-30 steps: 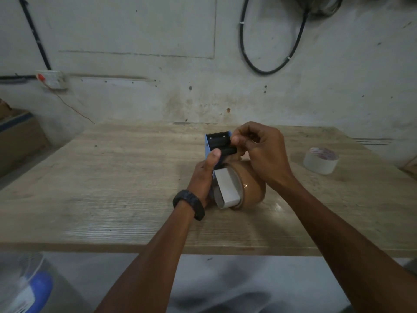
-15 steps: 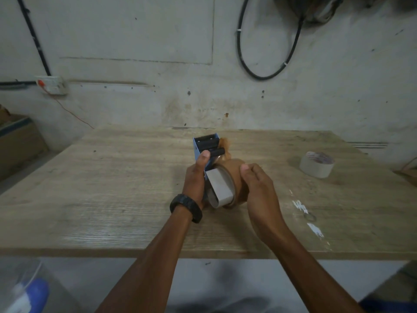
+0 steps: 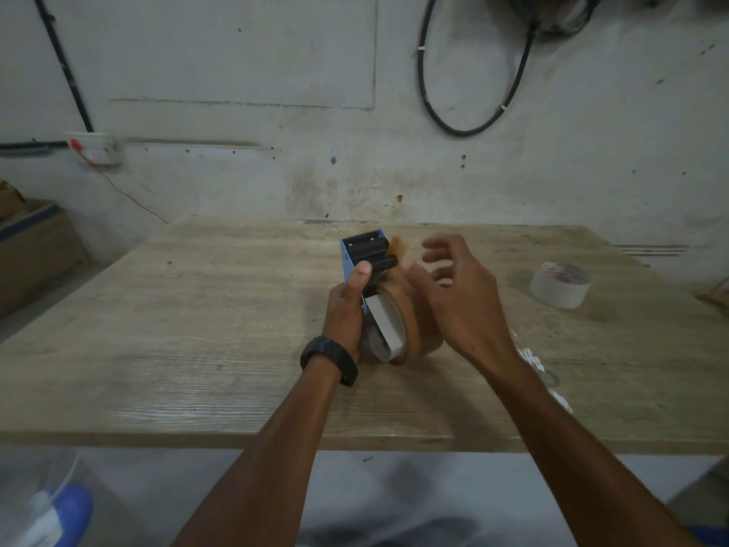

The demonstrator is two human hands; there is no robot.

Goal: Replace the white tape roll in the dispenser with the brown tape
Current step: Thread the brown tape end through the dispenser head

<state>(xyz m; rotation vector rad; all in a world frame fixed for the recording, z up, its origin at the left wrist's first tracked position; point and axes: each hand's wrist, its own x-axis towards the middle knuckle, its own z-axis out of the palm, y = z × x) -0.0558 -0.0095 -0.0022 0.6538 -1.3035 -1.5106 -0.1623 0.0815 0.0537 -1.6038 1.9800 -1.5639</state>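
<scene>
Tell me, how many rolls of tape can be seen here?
2. A brown roll sits in the dispenser at the table's middle; a white roll lies apart on the table's right side.

My dispenser (image 3: 365, 254) is a blue frame with a black toothed cutter and black roller at its far end, pointing toward twelve o'clock and standing up off the wooden top near the middle. The brown tape (image 3: 414, 325) sits mounted on its hub at the near end, on edge, a glossy roll with a pale inner core facing seven o'clock. The white tape roll (image 3: 560, 284) lies flat on the tabletop, out of the dispenser, well apart at three o'clock.
</scene>
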